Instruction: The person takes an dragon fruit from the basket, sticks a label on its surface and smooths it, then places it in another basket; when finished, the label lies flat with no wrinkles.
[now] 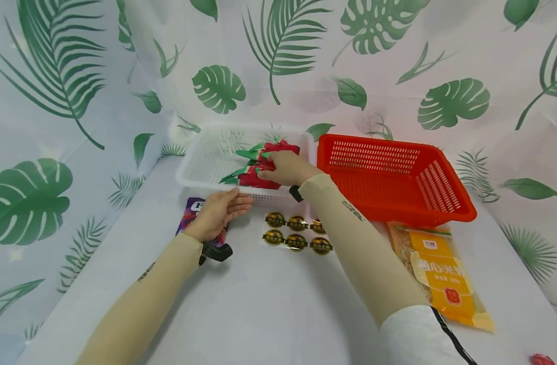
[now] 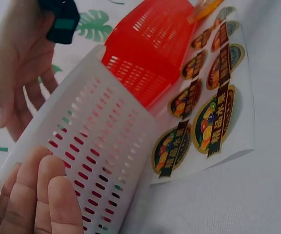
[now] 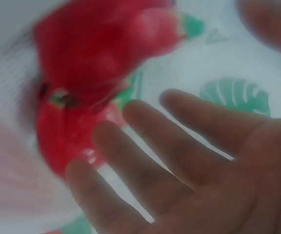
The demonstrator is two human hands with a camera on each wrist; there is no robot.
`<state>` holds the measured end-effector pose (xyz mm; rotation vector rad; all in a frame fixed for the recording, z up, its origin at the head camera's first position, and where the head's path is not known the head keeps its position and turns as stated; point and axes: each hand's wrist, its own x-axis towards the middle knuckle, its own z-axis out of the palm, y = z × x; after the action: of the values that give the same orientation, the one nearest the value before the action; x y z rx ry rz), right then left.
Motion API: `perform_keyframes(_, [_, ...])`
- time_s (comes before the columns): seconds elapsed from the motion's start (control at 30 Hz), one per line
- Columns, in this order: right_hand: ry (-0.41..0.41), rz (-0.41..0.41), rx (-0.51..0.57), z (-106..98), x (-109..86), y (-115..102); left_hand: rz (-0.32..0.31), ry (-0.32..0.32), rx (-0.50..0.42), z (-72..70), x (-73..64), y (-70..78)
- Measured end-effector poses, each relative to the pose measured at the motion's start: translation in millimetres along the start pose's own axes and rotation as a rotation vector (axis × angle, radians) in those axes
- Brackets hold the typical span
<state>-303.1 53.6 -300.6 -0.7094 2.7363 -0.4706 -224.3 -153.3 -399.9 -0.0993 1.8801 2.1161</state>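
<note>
Two red dragon fruits with green leafy tips lie in the white basket (image 1: 194, 175), the nearer dragon fruit (image 1: 255, 176) by its front wall. Over them reaches my right hand (image 1: 287, 168), its fingers spread. In the right wrist view the red dragon fruits (image 3: 101, 44) are blurred, and nothing sits in the palm. My left hand (image 1: 216, 210) is at the basket's near side, fingers extended and holding nothing. Beneath this hand lies a purple packet (image 1: 185, 218), partly hidden. In the left wrist view, straight fingers (image 2: 62, 204) show beside the perforated basket wall.
A red basket (image 1: 370, 187) stands right of the white one. Several round fruit stickers (image 1: 297, 242) lie on a sheet in front. At the right is a yellow and clear food bag (image 1: 443, 279). Leaf-printed cloth (image 1: 283, 101) hangs behind. A red object (image 1: 541, 359) peeks in at bottom right.
</note>
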Motion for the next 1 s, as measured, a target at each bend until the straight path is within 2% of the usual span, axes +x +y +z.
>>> perform_keyframes(0.13, [-0.078, 0.033, -0.052, 8.0, 14.8, -10.0, 0.002, -0.018, 0.013, 0.0, -0.8, -8.1])
perform_keyframes(0.27, [-0.104, 0.093, -0.096, 12.9, 26.9, -17.0, 0.019, -0.024, 0.009, 0.5, 0.9, -10.2])
perform_keyframes(0.5, [-0.111, 0.15, -0.129, 14.8, 38.0, -27.5, 0.04, -0.037, 0.017, 0.2, 3.3, -6.7])
perform_keyframes(0.67, [-0.103, 0.197, -0.14, 14.5, 43.3, -34.6, 0.048, -0.023, 0.011, 0.2, 2.8, -5.4])
perform_keyframes(1.0, [-0.113, 0.194, -0.102, 12.0, 52.4, -40.3, 0.053, 0.003, -0.001, -4.1, 2.7, -3.6])
